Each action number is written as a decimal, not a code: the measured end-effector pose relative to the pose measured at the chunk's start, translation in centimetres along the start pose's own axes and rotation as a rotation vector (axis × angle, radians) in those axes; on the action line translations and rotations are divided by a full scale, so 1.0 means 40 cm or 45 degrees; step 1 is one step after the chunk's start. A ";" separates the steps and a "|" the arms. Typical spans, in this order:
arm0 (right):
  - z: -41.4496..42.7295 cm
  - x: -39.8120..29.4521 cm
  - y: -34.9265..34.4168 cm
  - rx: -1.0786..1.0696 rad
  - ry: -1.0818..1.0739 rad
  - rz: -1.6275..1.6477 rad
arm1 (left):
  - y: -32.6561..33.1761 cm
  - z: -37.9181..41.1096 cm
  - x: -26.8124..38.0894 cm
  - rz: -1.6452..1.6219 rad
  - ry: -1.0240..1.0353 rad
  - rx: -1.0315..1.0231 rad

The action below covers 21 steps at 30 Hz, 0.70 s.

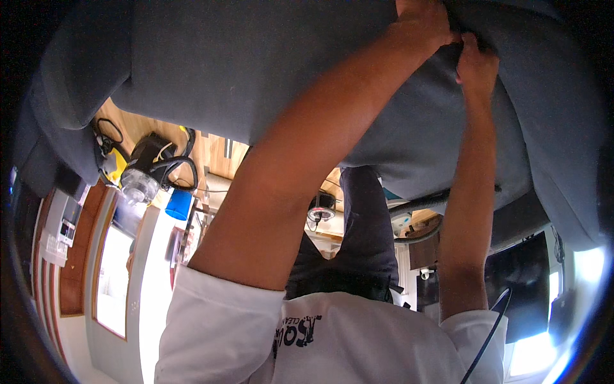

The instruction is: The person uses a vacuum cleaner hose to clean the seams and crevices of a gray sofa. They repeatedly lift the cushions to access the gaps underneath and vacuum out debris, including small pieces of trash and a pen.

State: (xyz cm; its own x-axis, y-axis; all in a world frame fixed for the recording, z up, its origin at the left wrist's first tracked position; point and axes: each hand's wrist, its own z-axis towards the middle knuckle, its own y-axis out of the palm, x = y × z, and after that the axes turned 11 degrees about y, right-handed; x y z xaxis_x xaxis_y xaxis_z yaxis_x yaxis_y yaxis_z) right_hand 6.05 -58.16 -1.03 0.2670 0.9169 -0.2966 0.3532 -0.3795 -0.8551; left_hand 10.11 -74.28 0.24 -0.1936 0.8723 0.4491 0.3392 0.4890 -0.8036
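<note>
A dark grey upholstered sofa fills the upper part of the view. My left hand reaches across to the upper right and grips the grey cover near a dark crease between the seat and the side section. Close beside it, my right hand is closed on the fabric at the same crease. The fingertips of both hands are partly hidden in shadow and folds. Under my hands, the seat cushion slopes down towards my legs.
Behind me on the wood-look floor stand a black and yellow cleaning machine with a hose, a blue bucket and a cable reel. A dark ribbed hose lies by the sofa near my right forearm. A thin black cable crosses my right sleeve.
</note>
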 end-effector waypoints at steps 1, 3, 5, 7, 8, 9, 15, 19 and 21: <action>0.012 -0.010 0.021 0.102 -0.086 -0.071 | 0.000 0.001 -0.001 -0.007 -0.006 -0.007; 0.007 -0.015 0.027 -0.073 0.041 0.120 | 0.001 0.016 -0.010 -0.010 -0.015 -0.007; -0.009 -0.029 0.029 -0.247 0.168 0.306 | 0.007 0.018 -0.018 -0.015 -0.028 -0.010; -0.011 -0.040 0.023 -0.398 0.296 0.499 | 0.007 0.020 -0.016 -0.024 -0.014 -0.003; -0.012 -0.045 0.024 -0.435 0.314 0.618 | 0.005 0.022 -0.020 -0.039 -0.007 -0.002; -0.014 -0.038 0.022 -0.466 0.337 0.737 | 0.000 0.018 -0.022 -0.064 0.007 -0.012; 0.035 0.029 -0.012 -0.866 0.347 1.110 | 0.063 0.044 -0.021 0.091 0.129 0.144; 0.011 -0.013 -0.011 -0.987 0.230 0.989 | 0.198 0.082 -0.154 0.613 0.325 0.725; 0.035 -0.006 0.014 -0.887 0.309 0.937 | 0.191 0.073 -0.152 0.431 0.385 0.622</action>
State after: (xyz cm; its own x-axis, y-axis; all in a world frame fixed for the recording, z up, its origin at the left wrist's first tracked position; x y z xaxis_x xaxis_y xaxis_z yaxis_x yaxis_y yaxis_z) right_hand 4.92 -58.42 -2.03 0.7723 0.4096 -0.4856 0.4487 -0.8928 -0.0394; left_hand 11.18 -75.87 -9.77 0.1412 0.9747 0.1732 -0.1342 0.1922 -0.9721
